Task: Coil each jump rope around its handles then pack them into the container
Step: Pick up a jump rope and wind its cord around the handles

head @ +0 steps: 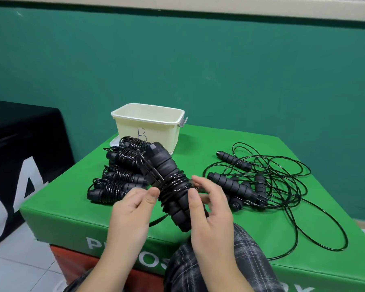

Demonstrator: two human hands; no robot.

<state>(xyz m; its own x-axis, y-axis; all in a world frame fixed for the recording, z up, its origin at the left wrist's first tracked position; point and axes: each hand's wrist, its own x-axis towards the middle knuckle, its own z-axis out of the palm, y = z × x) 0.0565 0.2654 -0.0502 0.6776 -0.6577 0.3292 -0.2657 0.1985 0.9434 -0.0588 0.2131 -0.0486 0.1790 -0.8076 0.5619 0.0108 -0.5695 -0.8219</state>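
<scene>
You pinch the half-wound rope bundle [173,186] between left hand [133,209] and right hand [209,209] so the coils stay tight; container [125,114] waits at twelve o'clock.

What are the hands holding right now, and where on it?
Both hands, left and right, hold one rope bundle at its coiled middle.

- White lettering [122,251] on the green box's front, lower centre, is partly hidden behind forearms and a plaid knee [198,268].
- Black banner [19,165], left, is cut by the frame edge.
</scene>
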